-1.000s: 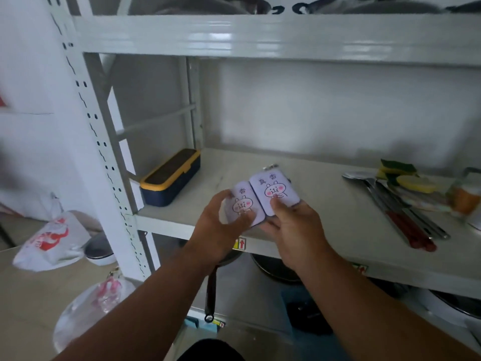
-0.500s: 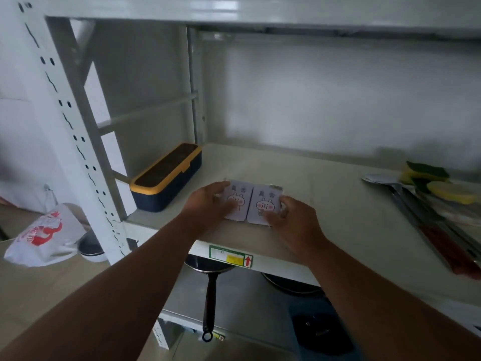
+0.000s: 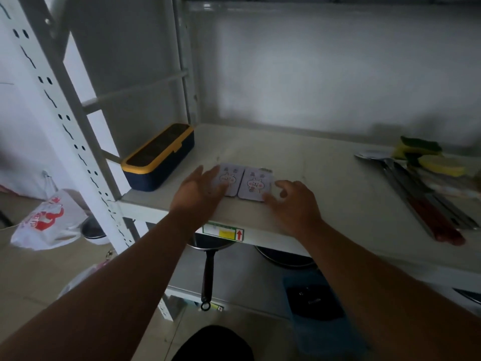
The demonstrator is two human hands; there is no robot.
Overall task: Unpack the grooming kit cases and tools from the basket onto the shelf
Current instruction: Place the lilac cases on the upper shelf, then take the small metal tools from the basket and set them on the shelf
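Both grips loose and empty, left hand (image 3: pixel 199 192) and right hand (image 3: pixel 295 204) beside two lilac bunny-printed cases (image 3: pixel 246 182).

Taking the navy box with the yellow lid (image 3: pixel 158 157) at the shelf's (image 3: pixel 325 178) left end as landmark: just right of it, two lilac rabbit-print cases (image 3: pixel 246 182) side by side near the front edge. Bare shelf behind those cases to the back wall, and rightward as far as the knives (image 3: pixel 426 204) and sponges (image 3: pixel 426 157) at the far end. Bounded left of the box by the perforated upright (image 3: pixel 65 126).
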